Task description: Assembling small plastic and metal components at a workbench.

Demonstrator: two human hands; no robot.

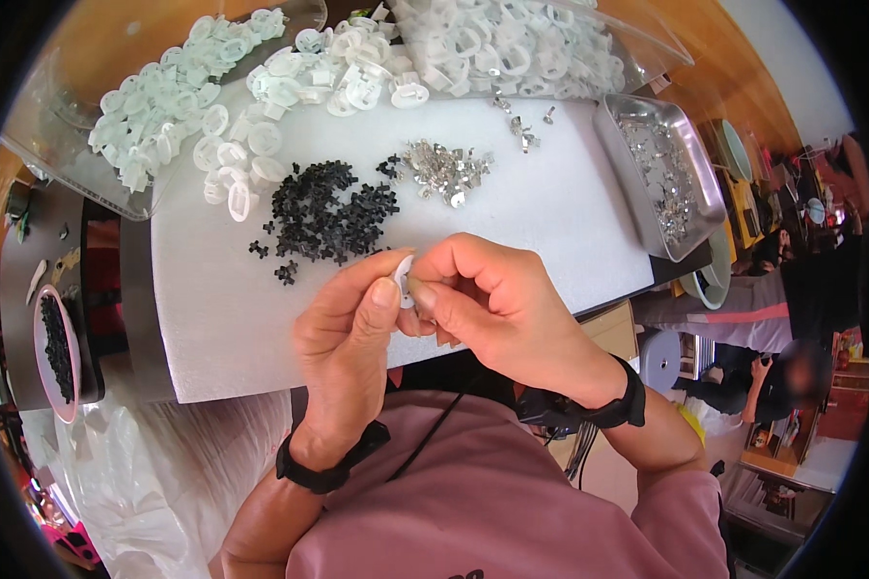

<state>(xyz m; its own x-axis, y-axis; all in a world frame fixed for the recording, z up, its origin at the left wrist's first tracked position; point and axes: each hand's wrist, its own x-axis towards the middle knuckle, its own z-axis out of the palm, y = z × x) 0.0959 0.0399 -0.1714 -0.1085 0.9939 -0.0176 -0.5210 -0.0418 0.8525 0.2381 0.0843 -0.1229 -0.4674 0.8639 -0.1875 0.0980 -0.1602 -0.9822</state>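
Above the near edge of the white board point(212, 338), my left hand point(348, 323) pinches a small white plastic part point(405, 278) between thumb and fingers. My right hand point(507, 314) is closed against the part's right side, thumb and fingers pressed together. Whatever small thing they may hold is hidden. Just beyond my hands lies a heap of black cross-shaped plastic pieces point(323, 212). To its right is a small pile of shiny metal clips point(446, 171). Loose white oval plastic parts point(237, 179) lie at the left of the black heap.
Clear plastic bins with white parts point(512, 48) stand along the far side. A metal tray point(700, 183) of clips sits at the right edge. Left of the board is a pink bowl point(41, 338) of black pieces. Another person point(758, 381) is at the far right.
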